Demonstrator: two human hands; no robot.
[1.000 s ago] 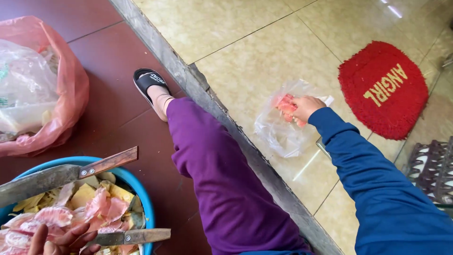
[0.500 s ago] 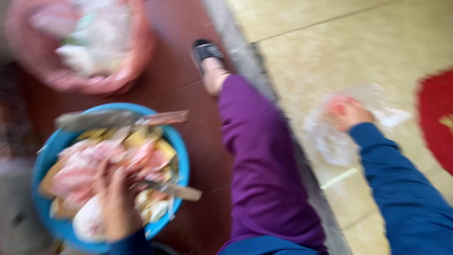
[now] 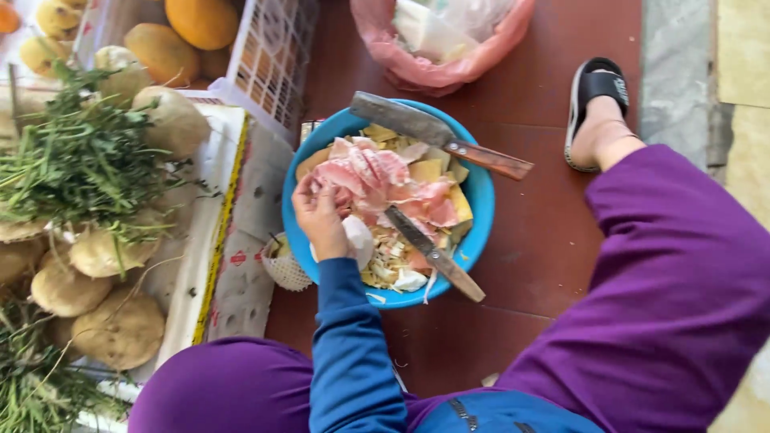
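Down on the red floor, the left hand (image 3: 321, 220) reaches into the blue bowl (image 3: 480, 200), fingers (image 3: 309, 188) curled onto the pink peels (image 3: 377, 180). 2 knives (image 3: 437, 132) lie across the bowl. Left sits a crate of green herbs (image 3: 76, 156). Right hand is out of view.

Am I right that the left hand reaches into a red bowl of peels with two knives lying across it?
Not quite: the bowl is blue, not red, as the head view shows. The rest holds: the left hand reaches into the peels, and two knives lie across it, one at the far rim, one nearer.
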